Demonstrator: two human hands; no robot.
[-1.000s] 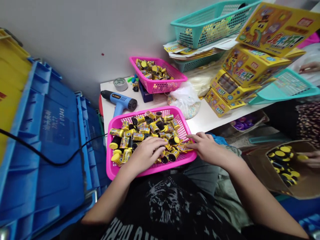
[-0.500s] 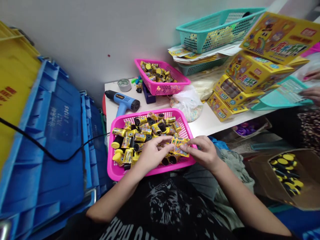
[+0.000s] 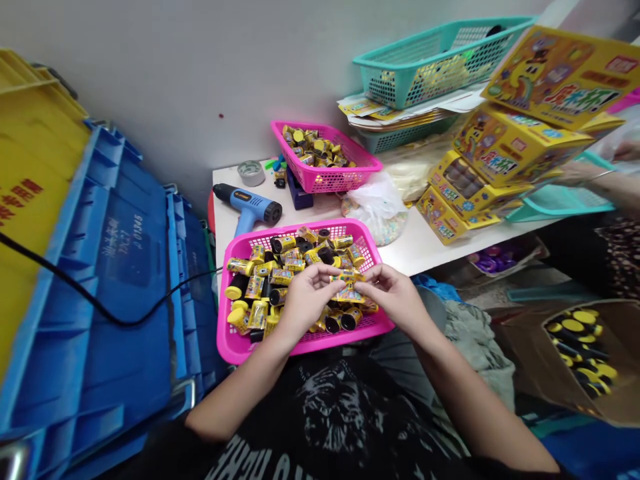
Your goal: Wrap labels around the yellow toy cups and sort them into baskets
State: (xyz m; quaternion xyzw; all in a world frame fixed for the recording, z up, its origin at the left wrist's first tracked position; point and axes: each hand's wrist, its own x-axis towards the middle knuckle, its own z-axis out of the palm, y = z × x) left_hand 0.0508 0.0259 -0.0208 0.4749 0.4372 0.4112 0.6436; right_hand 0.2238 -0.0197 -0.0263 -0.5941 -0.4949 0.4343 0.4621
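Note:
My left hand (image 3: 305,297) and my right hand (image 3: 395,293) meet over a pink basket (image 3: 233,343) on my lap, both pinching a small yellow printed label (image 3: 349,291) held between them. The basket is filled with several small black canisters with yellow caps and yellow wrappers (image 3: 260,283). Both hands hover just above the pile, fingers curled round the label's ends.
A white table (image 3: 415,243) bears a blue heat gun (image 3: 250,202), a tape roll (image 3: 251,173), a second pink basket (image 3: 325,179), a plastic bag (image 3: 375,207), yellow boxes (image 3: 500,143) and teal baskets (image 3: 435,57). Blue crates (image 3: 120,280) stand left. A cardboard box of canisters (image 3: 585,347) sits right.
My hands left the pile, picked up the yellow label and lifted it between them. Another person's hand at the far right moved out of clear view.

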